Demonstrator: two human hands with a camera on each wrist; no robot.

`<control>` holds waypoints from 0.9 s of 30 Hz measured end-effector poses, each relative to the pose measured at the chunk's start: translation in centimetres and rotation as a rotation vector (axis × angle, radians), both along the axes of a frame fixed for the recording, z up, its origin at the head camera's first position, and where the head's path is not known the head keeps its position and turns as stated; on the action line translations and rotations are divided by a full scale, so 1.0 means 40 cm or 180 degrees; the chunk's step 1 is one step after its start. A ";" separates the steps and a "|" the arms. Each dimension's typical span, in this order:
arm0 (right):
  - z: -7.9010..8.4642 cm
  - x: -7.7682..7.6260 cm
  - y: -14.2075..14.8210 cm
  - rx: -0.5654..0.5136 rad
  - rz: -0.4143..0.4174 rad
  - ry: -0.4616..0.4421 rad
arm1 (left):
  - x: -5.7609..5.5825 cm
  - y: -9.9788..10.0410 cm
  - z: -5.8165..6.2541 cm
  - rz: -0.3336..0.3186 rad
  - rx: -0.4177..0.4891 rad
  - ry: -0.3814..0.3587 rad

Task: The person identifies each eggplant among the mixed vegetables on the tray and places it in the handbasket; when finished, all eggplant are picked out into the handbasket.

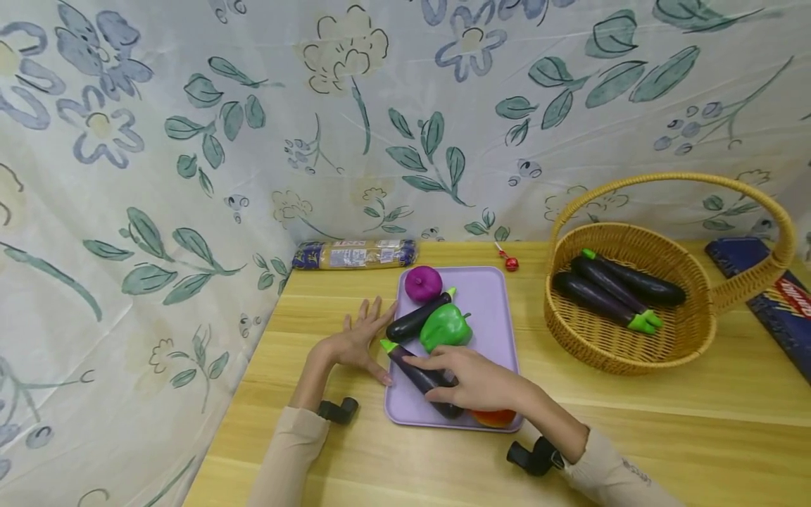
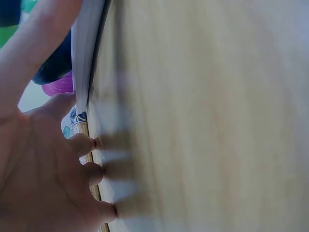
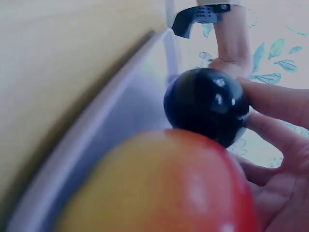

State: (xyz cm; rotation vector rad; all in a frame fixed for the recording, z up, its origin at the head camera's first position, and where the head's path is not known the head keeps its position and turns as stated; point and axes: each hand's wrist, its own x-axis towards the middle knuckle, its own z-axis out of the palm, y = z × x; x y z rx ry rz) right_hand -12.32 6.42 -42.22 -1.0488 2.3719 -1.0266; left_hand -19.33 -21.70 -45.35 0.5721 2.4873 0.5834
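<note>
Nearest, a red-and-yellow fruit lies at the near right corner of the lilac tray, partly hidden by the right hand. That hand's grip is narrow, thumb and fingers pinching a dark eggplant, which lies aslant in the tray's near left part with its green stem toward the left edge. The left hand has its grip wide and holds nothing, fingers spread on the bench beside the tray's left edge. Farther in sit a green pepper and a second eggplant, then a purple onion at the far left corner. On the bench's right side stands a wicker basket holding three eggplants, with a blue packet to its right. Along the bench's far edge lie a red lollipop and, at the far left corner, a long clear-and-blue package; behind hangs a floral cloth.
</note>
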 end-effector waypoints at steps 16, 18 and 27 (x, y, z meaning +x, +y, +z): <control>0.176 -0.041 0.203 -0.0074 -0.0547 0.0396 | 0.001 -0.001 0.002 -0.0011 -0.0002 -0.0011; 0.199 -0.044 0.238 0.0021 -0.0671 0.0559 | 0.001 -0.002 0.003 -0.0008 0.0005 -0.0009; 0.263 -0.063 0.418 0.0431 -0.0982 0.0848 | 0.000 -0.004 0.002 0.0029 0.0022 -0.0023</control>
